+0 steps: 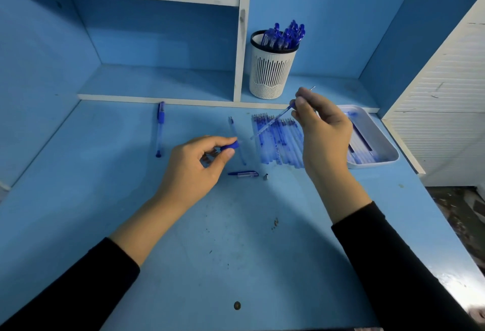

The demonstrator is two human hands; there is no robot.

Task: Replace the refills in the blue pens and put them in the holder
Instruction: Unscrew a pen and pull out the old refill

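Refill (273, 120) pinched aslant in the right hand (325, 131), above the bench (236, 239).
The right grip was clamped on the refill over a row of refills (278, 147); the left hand (194, 165) had its grip closed round a pen barrel (231, 146) just beside. The holder (271, 68) of blue pens (286, 35) stood on the shelf (328, 89) behind, and a tray (388, 152) lay at the right.
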